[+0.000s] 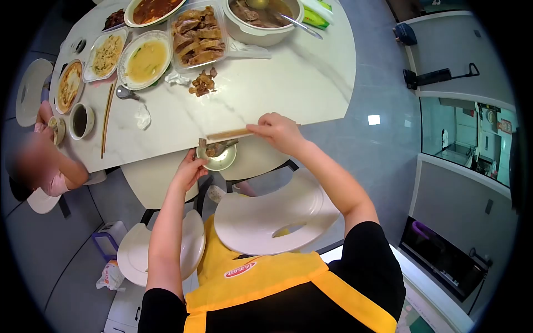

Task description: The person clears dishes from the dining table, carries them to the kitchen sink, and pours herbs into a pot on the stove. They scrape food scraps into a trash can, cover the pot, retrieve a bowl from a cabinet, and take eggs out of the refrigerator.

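Observation:
My left hand (191, 169) holds a small pale bowl (223, 160) by its left side, just off the near edge of the table. Pieces of bone or meat (215, 148) lie in the bowl. Above it, my right hand (275, 132) is closed on a pair of wooden chopsticks (230, 134), which point left over the table edge. Farther in on the table is a small pile of scraps (203, 82), beside a clear box of sliced meat (197, 38).
A large soup pot (261, 21) and plates of food, such as a yellow soup dish (145, 60), stand at the back. Another person (50, 161) sits at the left. White chairs (272, 213) stand between me and the table.

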A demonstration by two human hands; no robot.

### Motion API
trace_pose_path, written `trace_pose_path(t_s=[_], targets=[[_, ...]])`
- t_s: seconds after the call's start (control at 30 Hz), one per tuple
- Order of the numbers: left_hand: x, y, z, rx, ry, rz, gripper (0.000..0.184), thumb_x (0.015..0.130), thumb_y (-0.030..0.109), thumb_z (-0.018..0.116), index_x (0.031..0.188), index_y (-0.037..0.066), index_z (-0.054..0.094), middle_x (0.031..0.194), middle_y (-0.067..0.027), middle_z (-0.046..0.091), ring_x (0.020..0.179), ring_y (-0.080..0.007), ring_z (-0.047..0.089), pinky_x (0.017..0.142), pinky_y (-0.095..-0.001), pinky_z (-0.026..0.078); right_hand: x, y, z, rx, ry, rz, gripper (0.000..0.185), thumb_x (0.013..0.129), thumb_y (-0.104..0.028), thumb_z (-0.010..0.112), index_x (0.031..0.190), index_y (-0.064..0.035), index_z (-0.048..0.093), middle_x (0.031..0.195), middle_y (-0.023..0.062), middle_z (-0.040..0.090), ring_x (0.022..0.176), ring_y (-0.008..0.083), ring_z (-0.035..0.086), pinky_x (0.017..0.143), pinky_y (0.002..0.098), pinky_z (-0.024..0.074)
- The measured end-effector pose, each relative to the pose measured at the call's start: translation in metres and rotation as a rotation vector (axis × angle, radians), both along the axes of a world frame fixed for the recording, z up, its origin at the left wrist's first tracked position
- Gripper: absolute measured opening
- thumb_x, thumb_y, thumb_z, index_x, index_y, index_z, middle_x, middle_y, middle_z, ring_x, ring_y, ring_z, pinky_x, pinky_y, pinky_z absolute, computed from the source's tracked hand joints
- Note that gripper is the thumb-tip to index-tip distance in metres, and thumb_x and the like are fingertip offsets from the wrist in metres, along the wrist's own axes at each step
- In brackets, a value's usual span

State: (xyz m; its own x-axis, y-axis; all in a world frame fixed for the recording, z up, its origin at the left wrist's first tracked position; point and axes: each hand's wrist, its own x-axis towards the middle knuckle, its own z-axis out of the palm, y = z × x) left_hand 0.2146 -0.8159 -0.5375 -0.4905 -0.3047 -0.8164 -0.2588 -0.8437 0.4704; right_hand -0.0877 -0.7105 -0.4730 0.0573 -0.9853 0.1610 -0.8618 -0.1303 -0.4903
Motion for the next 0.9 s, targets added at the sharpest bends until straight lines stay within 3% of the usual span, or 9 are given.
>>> trace_pose_path(t_s=[0.1, 0.17, 0.4, 0.57, 0.63, 0.9], targets=[[0.007, 0.001, 0.000, 0.017, 0.037, 0.007, 0.056, 0.085, 0.001, 0.055, 0.136, 0.008, 0.033, 0.094, -0.0056, 0.057, 0.067, -0.0097, 0.059, 0.058, -0.0214, 0.053, -0.008, -0.026, 0.004, -0.084, -0.089, -0.080, 0.031, 0.080, -0.011, 0.066, 0.107, -0.0256, 0.069, 0.084, 0.0031, 0.058, 0.077, 0.0217, 0.058, 0.063, 0.0344, 0.0483], [0.006, -0.001, 0.004, 0.017, 0.048, 0.014, 0.057, 0.085, 0.001, 0.056, 0.137, 0.007, 0.032, 0.094, -0.0058, 0.057, 0.067, -0.0098, 0.059, 0.058, -0.0216, 0.053, -0.016, -0.055, 0.008, -0.115, 0.011, -0.326, 0.022, 0.082, -0.014, 0.065, 0.101, -0.0245, 0.071, 0.080, 0.0032, 0.058, 0.075, 0.0226, 0.058, 0.062, 0.0361, 0.0489], [0.005, -0.002, 0.008, 0.001, 0.022, -0.016, 0.055, 0.084, 0.003, 0.058, 0.134, 0.007, 0.035, 0.089, -0.0049, 0.057, 0.066, -0.0094, 0.060, 0.057, -0.0207, 0.055, -0.039, -0.099, -0.017, -0.135, 0.134, -0.307, 0.022, 0.086, -0.022, 0.063, 0.107, -0.0259, 0.069, 0.083, 0.0044, 0.058, 0.078, 0.0226, 0.058, 0.064, 0.0349, 0.0481], [0.008, -0.004, 0.006, -0.005, 0.007, -0.017, 0.055, 0.084, 0.004, 0.059, 0.134, 0.007, 0.036, 0.090, -0.0050, 0.058, 0.065, -0.0088, 0.059, 0.058, -0.0208, 0.053, -0.032, -0.077, -0.009, -0.018, 0.093, -0.176, 0.024, 0.087, -0.018, 0.060, 0.108, -0.0261, 0.068, 0.084, 0.0047, 0.058, 0.079, 0.0247, 0.058, 0.067, 0.0376, 0.0479], [0.010, -0.007, 0.002, 0.003, 0.078, -0.050, 0.055, 0.084, 0.001, 0.057, 0.134, 0.003, 0.033, 0.099, -0.0094, 0.059, 0.069, -0.0121, 0.061, 0.059, -0.0221, 0.054, -0.027, -0.060, -0.005, 0.010, 0.088, -0.146, 0.022, 0.087, -0.018, 0.061, 0.107, -0.0231, 0.068, 0.084, 0.0049, 0.058, 0.079, 0.0246, 0.058, 0.066, 0.0368, 0.0474], [0.010, -0.008, 0.004, 0.011, 0.056, -0.040, 0.059, 0.083, 0.001, 0.058, 0.136, 0.004, 0.032, 0.098, -0.0080, 0.059, 0.067, -0.0107, 0.060, 0.058, -0.0220, 0.053, -0.007, -0.011, -0.002, 0.045, 0.030, -0.026, 0.030, 0.083, -0.008, 0.062, 0.110, -0.0187, 0.067, 0.084, 0.0053, 0.058, 0.077, 0.0248, 0.057, 0.067, 0.0358, 0.0468]])
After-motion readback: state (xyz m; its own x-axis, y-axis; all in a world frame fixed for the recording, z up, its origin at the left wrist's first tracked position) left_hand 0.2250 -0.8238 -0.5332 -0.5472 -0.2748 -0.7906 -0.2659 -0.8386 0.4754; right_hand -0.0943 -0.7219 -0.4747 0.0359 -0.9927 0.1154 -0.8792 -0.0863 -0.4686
